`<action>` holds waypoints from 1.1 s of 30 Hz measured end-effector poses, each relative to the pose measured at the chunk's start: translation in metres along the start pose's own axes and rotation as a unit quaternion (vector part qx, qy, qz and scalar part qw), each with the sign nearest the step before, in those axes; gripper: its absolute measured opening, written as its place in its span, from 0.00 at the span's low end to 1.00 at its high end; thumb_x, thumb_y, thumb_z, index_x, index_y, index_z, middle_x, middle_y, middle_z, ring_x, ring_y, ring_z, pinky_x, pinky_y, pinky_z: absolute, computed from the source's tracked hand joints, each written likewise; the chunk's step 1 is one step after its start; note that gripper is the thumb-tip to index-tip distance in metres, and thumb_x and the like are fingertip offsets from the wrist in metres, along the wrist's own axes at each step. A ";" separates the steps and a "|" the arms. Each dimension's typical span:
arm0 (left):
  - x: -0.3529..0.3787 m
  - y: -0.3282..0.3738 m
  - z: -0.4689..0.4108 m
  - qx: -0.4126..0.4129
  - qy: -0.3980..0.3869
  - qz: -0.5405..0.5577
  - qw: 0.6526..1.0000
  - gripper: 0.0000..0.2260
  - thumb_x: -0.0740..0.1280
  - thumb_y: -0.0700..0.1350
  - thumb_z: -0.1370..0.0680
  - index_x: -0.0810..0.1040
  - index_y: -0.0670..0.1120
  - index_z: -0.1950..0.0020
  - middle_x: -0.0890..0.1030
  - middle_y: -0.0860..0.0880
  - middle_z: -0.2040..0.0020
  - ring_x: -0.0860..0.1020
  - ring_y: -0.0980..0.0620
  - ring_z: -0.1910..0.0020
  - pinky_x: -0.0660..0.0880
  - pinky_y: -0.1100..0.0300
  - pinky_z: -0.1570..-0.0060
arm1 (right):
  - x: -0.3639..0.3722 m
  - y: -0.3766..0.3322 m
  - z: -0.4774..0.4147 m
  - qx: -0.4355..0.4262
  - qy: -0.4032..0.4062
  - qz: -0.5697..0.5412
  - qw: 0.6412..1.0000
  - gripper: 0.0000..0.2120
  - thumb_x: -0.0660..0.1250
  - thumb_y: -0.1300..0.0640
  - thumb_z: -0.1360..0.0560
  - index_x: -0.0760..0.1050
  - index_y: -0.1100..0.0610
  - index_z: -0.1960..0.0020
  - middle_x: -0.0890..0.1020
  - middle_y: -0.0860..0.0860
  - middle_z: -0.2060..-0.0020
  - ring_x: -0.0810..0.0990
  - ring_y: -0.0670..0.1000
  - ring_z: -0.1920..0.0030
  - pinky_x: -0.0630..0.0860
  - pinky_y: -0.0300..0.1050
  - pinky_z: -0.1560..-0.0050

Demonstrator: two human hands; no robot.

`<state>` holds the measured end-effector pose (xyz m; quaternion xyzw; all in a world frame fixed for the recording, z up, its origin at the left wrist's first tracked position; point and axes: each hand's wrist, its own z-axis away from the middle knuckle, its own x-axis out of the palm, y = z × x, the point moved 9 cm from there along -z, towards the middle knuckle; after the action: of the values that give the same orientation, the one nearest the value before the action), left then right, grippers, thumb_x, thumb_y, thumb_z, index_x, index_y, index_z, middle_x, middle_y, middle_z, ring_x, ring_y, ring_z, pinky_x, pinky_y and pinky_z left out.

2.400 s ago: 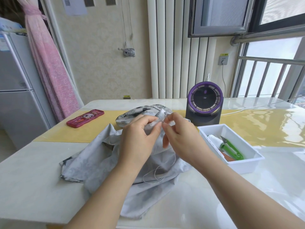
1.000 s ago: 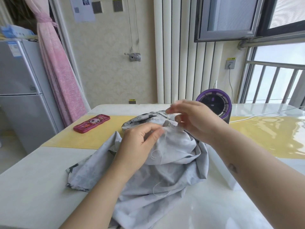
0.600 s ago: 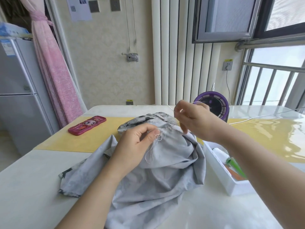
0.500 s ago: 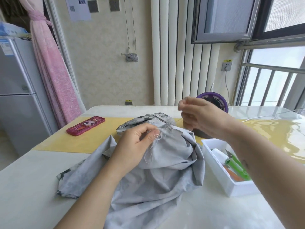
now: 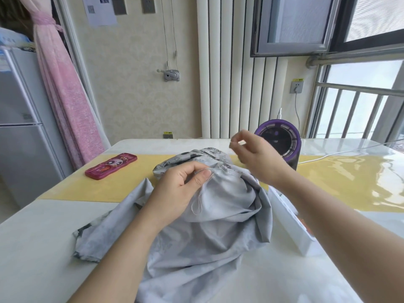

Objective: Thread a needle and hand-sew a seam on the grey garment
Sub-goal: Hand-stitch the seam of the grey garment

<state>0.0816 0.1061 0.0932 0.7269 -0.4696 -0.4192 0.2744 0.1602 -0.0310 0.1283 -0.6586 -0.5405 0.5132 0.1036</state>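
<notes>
The grey garment (image 5: 207, 232) lies bunched on the white table (image 5: 32, 248) in front of me. My left hand (image 5: 179, 191) grips a fold of it at the top, thumb pressed on the seam. A loop of white thread (image 5: 196, 204) hangs from that spot down over the cloth. My right hand (image 5: 255, 158) is raised above and right of the seam, thumb and forefinger pinching the needle (image 5: 232, 145), which is barely visible. The thread between needle and cloth is too thin to make out.
A white tray (image 5: 290, 228) stands right of the garment, mostly hidden by my right forearm. A purple-rimmed round device (image 5: 282, 138) sits behind it with a white cable. A red case (image 5: 111, 165) lies on the yellow runner (image 5: 349, 182) at left.
My right hand has drawn the needle up and away from the seam, rising to the right. The hanging thread loop has shortened. My left hand has kept its grip on the fold.
</notes>
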 end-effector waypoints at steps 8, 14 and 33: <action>0.003 0.003 0.002 0.021 -0.013 0.007 1.000 0.07 0.64 0.53 0.24 0.79 0.54 0.58 0.79 0.60 0.64 0.75 0.62 0.61 0.70 0.68 0.56 | 0.001 -0.006 0.001 0.093 0.015 -0.439 0.894 0.13 0.53 0.60 0.18 0.66 0.54 0.61 0.63 0.45 0.82 0.82 0.52 0.46 0.74 0.47 0.46; 0.002 0.004 0.004 0.023 -0.020 0.004 1.000 0.08 0.63 0.53 0.26 0.79 0.52 0.56 0.79 0.64 0.64 0.74 0.66 0.61 0.68 0.71 0.56 | -0.004 -0.011 0.002 -0.086 0.095 0.143 0.981 0.04 0.57 0.58 0.19 0.69 0.54 0.52 0.70 0.43 0.75 0.69 0.49 0.69 0.64 0.53 0.38; 0.002 0.004 0.007 -0.001 -0.016 0.003 1.000 0.07 0.65 0.45 0.22 0.81 0.47 0.55 0.80 0.60 0.64 0.74 0.63 0.63 0.69 0.69 0.58 | 0.033 -0.047 0.036 -0.171 0.088 0.084 0.978 0.09 0.54 0.52 0.22 0.69 0.56 0.50 0.70 0.44 0.75 0.69 0.47 0.72 0.67 0.50 0.67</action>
<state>0.0746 0.1025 0.0921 0.7184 -0.4762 -0.4300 0.2688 0.0997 -0.0009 0.1263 -0.7519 -0.5519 0.3606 -0.0068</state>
